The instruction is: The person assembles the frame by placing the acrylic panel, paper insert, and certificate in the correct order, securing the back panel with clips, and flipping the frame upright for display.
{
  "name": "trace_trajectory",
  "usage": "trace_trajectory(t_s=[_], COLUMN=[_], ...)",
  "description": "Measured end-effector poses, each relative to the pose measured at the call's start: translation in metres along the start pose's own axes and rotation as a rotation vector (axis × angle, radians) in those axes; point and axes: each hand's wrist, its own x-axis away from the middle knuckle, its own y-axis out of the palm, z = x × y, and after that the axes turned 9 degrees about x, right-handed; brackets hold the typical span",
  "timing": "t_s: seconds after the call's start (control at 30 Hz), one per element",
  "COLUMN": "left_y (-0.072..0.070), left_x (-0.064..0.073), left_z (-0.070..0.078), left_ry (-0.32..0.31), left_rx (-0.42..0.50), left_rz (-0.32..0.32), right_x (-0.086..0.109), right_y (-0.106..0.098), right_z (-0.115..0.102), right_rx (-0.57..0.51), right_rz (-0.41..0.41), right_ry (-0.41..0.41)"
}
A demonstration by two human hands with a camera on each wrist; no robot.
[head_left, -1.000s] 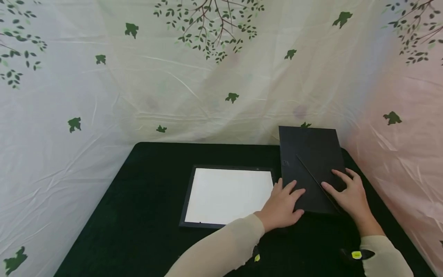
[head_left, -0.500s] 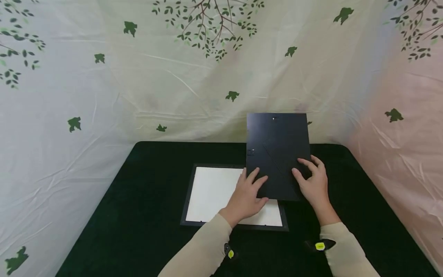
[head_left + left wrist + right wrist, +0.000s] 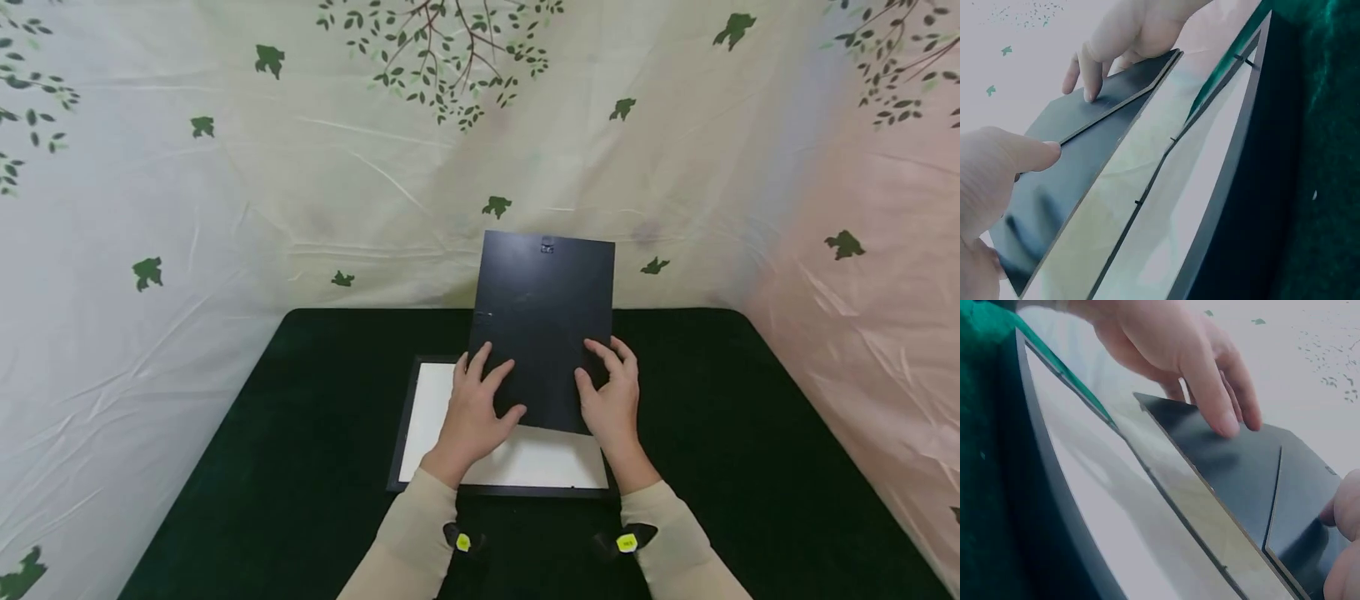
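A black backing board [image 3: 543,317] of a picture frame, with a hinged stand flap [image 3: 1304,506] on its face, tilts over the frame. My left hand [image 3: 476,417] pinches its left edge, thumb on the face. At the opposite edge my right hand [image 3: 611,404] grips it the same way, with part of its fingers hidden behind. Beneath lies a black picture frame [image 3: 510,490] with a white sheet [image 3: 532,458] inside. Small metal tabs [image 3: 1138,202] stick out along its inner edge. In the left wrist view the board's lower edge is apart from the frame.
A dark green cloth [image 3: 315,400] covers the table. Behind it hangs a pale curtain [image 3: 390,217] printed with leaves. Both wrists carry small dark devices with yellow marks.
Both hands have carried the backing board leftward from the table's right side to above the picture frame. The board now stands more upright, and the frame stays in place.
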Motion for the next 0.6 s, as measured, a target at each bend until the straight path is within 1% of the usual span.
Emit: trace_trajectory(t_s=[0.1,0.2,0.27,0.43,0.6], left_y=[0.0,-0.001,-0.001,-0.002,-0.004], left_x=[0.0,0.0,0.0,0.001,0.002], left_z=[-0.003,-0.006,-0.008,-0.013,-0.016], left_ry=[0.004,0.012,0.021,0.034,0.014], left_rx=[-0.012,-0.027,-0.035,-0.038,0.002], left_rz=[0.013,0.023,0.025,0.034,0.06], right_x=[0.005,0.006,0.007,0.009,0.01], right_y=[0.0,0.0,0.0,-0.001,-0.002], right_z=[-0.004,-0.005,-0.005,-0.003,-0.005], right_rx=[-0.003,-0.004,-0.011,-0.079,-0.151], right_rz=[0.0,-0.006,-0.013,-0.051,-0.098], right_ry=[0.018,0.026,0.045,0.11,0.154])
